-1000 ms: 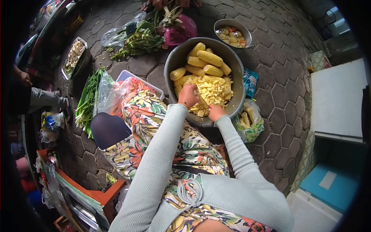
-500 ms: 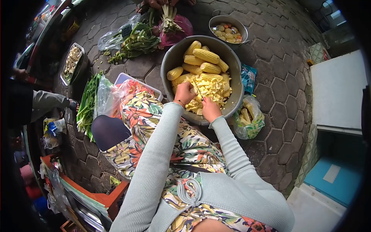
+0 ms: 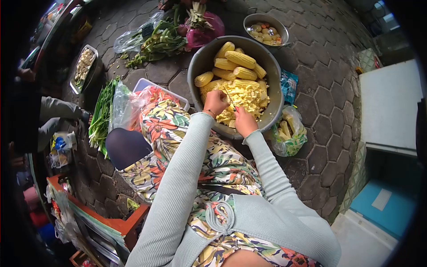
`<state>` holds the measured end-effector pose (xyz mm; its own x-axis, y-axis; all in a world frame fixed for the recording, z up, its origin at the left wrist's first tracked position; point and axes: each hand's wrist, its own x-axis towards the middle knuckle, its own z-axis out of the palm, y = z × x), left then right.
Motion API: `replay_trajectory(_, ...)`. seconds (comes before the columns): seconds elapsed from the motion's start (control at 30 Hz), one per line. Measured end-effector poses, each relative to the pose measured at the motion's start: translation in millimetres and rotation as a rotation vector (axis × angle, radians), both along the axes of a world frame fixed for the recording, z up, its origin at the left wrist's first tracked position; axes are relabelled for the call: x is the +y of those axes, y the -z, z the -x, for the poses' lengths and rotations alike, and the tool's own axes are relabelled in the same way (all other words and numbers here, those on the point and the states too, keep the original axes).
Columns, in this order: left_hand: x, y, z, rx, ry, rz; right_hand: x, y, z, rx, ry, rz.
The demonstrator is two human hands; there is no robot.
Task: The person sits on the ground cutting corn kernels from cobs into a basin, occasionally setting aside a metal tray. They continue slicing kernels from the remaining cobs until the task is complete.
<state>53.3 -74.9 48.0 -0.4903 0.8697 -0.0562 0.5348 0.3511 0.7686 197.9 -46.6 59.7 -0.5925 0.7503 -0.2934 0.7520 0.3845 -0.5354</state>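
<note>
Working low over the cut corn (image 3: 249,97), heaped in the near half of the tub (image 3: 272,73), should keep pieces inside. Whole cobs (image 3: 240,59) lie toward its far rim. Right hand (image 3: 246,121), over the near rim: wrapped around what looks like a thin knife (image 3: 230,99). Left hand (image 3: 215,102), inside the left rim: fingers curled, contents hidden, grip unreadable. Advisable: short, shallow strokes, left fingertips clear of the edge. Plastic bag (image 3: 289,133): just beside the tub's right rim.
</note>
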Motion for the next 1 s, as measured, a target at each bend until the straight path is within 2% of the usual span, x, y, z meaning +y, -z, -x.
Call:
replay_trajectory(0.07, 2.8, -1.1, -2.5, -0.012, 0.035, 0.011, 3.0, 2.1, -11.7, 0.044, 0.039, 0.01)
replay_trajectory(0.17, 4.1, 0.6, -2.4, -0.027, 0.048, 0.049, 4.7, -1.6, -9.0, -0.087, 0.022, 0.042)
replay_trajectory(0.3, 2.9, 5.2, -2.7, -0.002, 0.059, -0.008, 4.6, 8.3, -4.9, -0.057, 0.016, 0.01)
replay_trajectory(0.37, 3.4, -5.3, -3.7, 0.027, 0.093, 0.052, 9.4, 12.3, -1.5, -0.101, 0.006, 0.045)
replay_trajectory(0.43, 4.0, 1.3, -2.8, 0.023, 0.105, 0.029, 12.9, 8.9, -4.0, -0.063, -0.007, 0.091)
replay_trajectory(0.57, 3.7, 8.7, -4.5, -0.002, 0.103, -0.013, 6.7, -0.7, -9.6, -0.147, -0.022, 0.146)
replay_trajectory(0.63, 5.9, 5.9, -5.4, 0.064, 0.09, -0.011, 6.0, 7.4, -2.2, -0.167, 0.056, 0.097)
replay_trajectory(0.67, 6.0, 7.6, -2.6, -0.039, 0.133, -0.019, 7.7, 13.4, 3.9, -0.227, 0.012, 0.058)
replay_trajectory(0.77, 1.4, 8.2, -4.9, 0.037, 0.149, -0.067, 14.1, 38.1, 8.3, -0.278, 0.03, 0.073)
replay_trajectory(0.9, -2.3, 22.6, 7.1, 0.136, -0.089, -0.082, 12.7, 48.7, -11.2, -0.164, -0.025, 0.086)
replay_trajectory(0.93, -4.2, 21.9, 14.4, 0.06, -0.131, 0.014, 10.2, 30.8, -20.7, -0.151, 0.021, 0.114)
replay_trajectory(1.0, -2.2, 29.0, 18.2, 0.133, -0.136, 0.095, 9.6, 32.9, -31.4, -0.136, 0.04, 0.132)
